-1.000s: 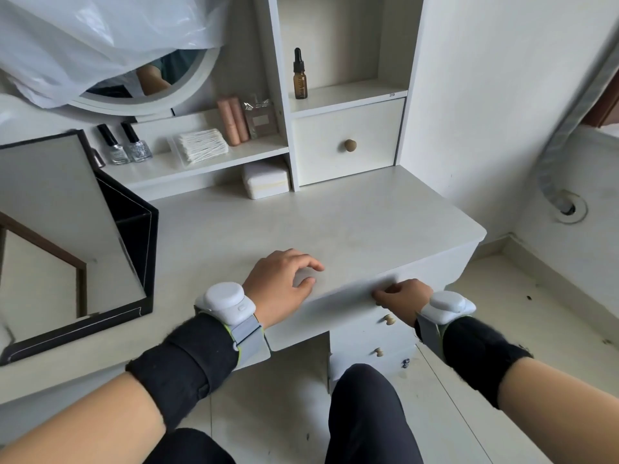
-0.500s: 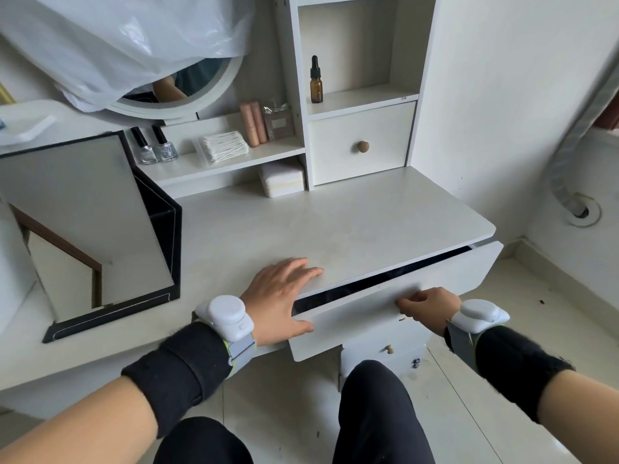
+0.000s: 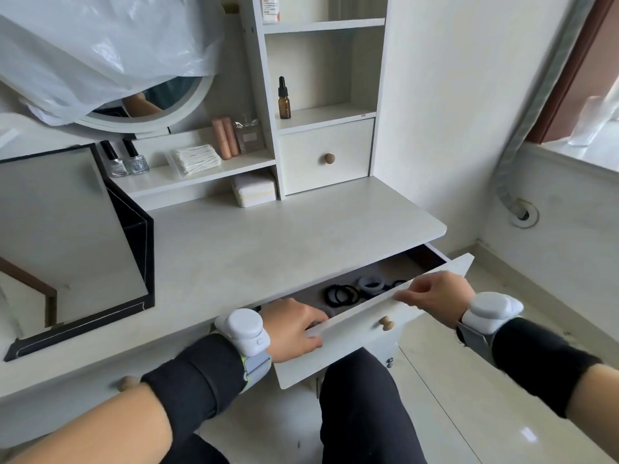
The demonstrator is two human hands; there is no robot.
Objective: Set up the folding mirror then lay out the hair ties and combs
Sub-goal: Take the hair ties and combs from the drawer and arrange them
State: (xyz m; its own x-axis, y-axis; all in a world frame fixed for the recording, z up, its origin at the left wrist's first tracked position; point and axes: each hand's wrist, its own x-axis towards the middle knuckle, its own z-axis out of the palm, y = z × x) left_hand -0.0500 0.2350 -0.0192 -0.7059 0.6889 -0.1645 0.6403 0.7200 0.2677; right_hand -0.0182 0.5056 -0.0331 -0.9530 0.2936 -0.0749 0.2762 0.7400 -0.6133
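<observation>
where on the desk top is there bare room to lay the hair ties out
The desktop is bare from the folding mirror on the left across to its right edge, and from the white box forward to the open drawer. The shelf above is crowded. The hair ties lie in the drawer.

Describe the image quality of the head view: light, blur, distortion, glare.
Head view: soft daylight, no hard shadows; wide-angle lens bows the white cabinet edge and grey hose; the right hand on the white drawer front and its forearm are slightly motion-blurred; faint glare on the floor tile; black hair ties stay legible.
</observation>
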